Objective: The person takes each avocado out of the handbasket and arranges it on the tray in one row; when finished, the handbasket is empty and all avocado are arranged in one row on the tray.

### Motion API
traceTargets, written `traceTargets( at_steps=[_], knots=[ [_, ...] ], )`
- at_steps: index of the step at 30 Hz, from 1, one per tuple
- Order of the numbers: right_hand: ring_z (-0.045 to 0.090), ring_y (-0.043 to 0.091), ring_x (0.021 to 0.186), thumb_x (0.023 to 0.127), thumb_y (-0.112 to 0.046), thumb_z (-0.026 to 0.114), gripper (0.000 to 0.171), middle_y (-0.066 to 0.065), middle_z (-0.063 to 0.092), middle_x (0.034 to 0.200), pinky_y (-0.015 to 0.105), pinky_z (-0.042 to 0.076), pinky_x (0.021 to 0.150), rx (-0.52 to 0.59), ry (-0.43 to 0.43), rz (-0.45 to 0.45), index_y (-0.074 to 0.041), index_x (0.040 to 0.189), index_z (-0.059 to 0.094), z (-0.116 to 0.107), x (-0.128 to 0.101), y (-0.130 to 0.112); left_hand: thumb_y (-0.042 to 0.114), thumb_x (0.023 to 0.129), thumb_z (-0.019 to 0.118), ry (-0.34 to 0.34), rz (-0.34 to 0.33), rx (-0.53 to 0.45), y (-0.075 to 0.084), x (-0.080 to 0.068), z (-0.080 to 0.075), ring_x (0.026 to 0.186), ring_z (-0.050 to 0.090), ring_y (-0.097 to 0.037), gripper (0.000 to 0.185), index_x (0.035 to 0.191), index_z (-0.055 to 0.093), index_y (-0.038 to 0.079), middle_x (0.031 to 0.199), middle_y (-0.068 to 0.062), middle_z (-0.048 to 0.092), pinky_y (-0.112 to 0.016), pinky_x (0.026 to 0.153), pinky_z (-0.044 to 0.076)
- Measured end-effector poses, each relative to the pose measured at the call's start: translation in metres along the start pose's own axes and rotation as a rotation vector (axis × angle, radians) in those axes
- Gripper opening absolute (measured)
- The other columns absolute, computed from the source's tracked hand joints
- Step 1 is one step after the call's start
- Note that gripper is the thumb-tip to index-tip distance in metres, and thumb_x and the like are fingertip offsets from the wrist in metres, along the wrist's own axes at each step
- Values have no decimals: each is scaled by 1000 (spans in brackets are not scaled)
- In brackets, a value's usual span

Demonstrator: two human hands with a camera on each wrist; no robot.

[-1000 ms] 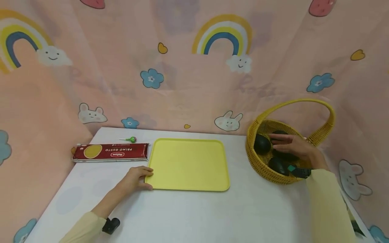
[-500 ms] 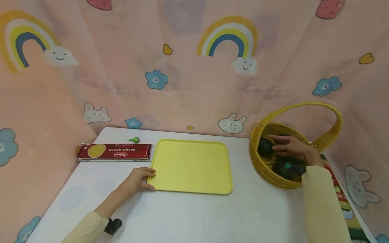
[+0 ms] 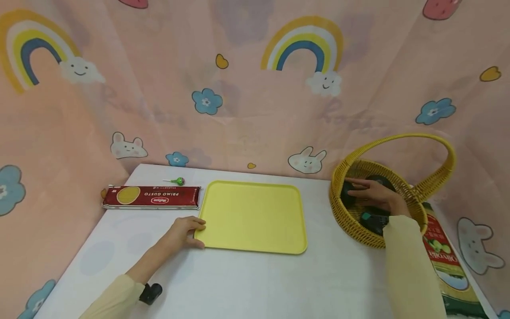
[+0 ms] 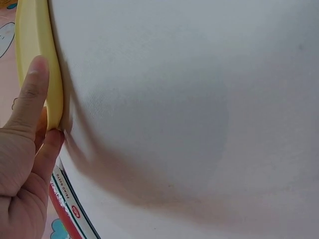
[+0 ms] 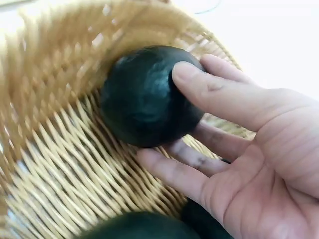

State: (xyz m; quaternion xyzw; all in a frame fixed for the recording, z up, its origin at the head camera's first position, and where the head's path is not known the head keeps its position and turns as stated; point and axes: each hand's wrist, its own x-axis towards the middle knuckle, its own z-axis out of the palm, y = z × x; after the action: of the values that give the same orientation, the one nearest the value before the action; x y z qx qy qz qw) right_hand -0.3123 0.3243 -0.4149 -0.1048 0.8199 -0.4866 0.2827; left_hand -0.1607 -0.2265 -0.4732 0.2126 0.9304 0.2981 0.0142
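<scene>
The right hand (image 5: 259, 147) clamps its fingers round 1 fruit (image 5: 142, 102); cupping lower looks surer. The left hand (image 3: 180, 232) pinches the tray (image 3: 255, 217).

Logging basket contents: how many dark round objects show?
At least 3 in the basket: a left one, held by the right hand; a back one; a front one. That hand may hide more.

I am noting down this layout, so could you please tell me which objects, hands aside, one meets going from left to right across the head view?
Melissa Primo Gusto spaghetti pack, yellow rectangular tray, yellow wicker basket, Olivoilà package. The lollipop is left out, as it falls within the pack's span.
</scene>
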Motion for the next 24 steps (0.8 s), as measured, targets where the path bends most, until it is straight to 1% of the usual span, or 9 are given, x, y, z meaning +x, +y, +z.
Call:
traceTargets(
  at_steps=[3,6,8,10,14,16,19,22,24],
  knots=[
    [15,54,136,98,-23,57,76,38,-3,151,55,45,99,2,20,16,-4,153,9,5,3,2,18,66,85,2,10,8,1,1,1,104,62,-37,49,101,69,-11,109,-21,66,-35,86,55],
    [26,54,132,98,-24,58,77,38,-4,151,51,49,95,15,59,34,-5,153,8,8,4,5,18,66,85,-6,7,14,1,2,2,104,62,-37,49,101,70,-11,109,-21,66,-35,86,55],
    [30,54,130,98,-22,57,76,37,-7,151,50,50,94,56,77,34,-6,153,7,8,3,7,19,66,85,-14,-4,25,1,2,3,105,62,-37,49,102,70,-10,110,-20,66,-35,86,55],
    [29,55,130,98,-22,56,75,35,-10,152,49,51,94,89,93,25,-7,153,7,8,2,9,18,66,85,-15,-25,22,2,3,3,105,61,-37,48,102,70,-10,110,-20,66,-36,87,54],
    [22,55,133,98,-22,57,74,30,-14,153,49,48,97,152,111,5,-11,154,9,8,-3,8,17,65,86,-12,-33,10,2,2,2,106,61,-37,48,102,70,-10,111,-21,66,-35,86,55],
    [24,55,132,98,-24,57,74,28,-12,154,48,47,98,157,120,0,-13,154,10,8,-6,6,17,65,86,-11,-31,10,2,2,1,106,61,-37,49,102,70,-10,111,-21,66,-35,86,55],
    [33,51,129,98,-26,57,73,26,-10,155,48,46,99,151,134,-6,-14,154,11,7,-11,3,17,65,86,-11,-28,12,2,1,0,105,61,-38,49,102,70,-11,110,-21,66,-35,86,55],
    [34,48,129,98,-27,56,73,26,-10,156,47,45,100,160,138,-6,-15,154,10,7,-16,2,16,65,86,-13,-46,3,4,2,-2,107,61,-38,48,102,69,-11,111,-21,65,-35,87,54],
    [30,49,132,98,-27,56,73,26,-10,156,47,45,101,170,133,-7,-15,154,9,7,-18,1,16,65,86,-16,-56,0,5,1,-2,107,60,-38,49,102,69,-11,111,-21,65,-35,87,54]
  ],
)
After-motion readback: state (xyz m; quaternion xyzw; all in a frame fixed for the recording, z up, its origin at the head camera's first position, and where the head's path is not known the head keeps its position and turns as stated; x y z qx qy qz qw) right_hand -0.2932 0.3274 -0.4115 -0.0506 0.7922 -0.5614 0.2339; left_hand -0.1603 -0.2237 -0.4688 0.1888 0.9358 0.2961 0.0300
